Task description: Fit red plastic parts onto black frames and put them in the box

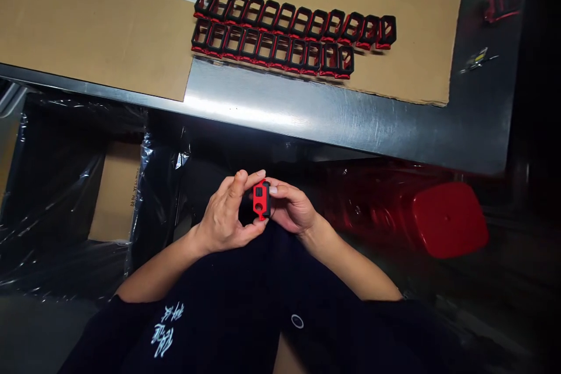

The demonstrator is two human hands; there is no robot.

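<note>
A small red and black plastic housing (260, 200) is held between both hands in front of my chest, below the table's front edge. My left hand (225, 213) grips its left side, with the thumb at the bottom and a finger at the top. On the other side my right hand (291, 204) pinches its black edge with thumb and fingers. The red face shows a dark square opening and a round hole. Two rows of similar red and black frames (280, 35) stand side by side on the table.
Cardboard (109, 17) covers much of the metal table (333, 123). Another red piece (503, 4) and a small shiny item (480, 60) lie at the right. Below are a red plastic container (449, 219) and, at left, a box lined with black plastic film (56, 187).
</note>
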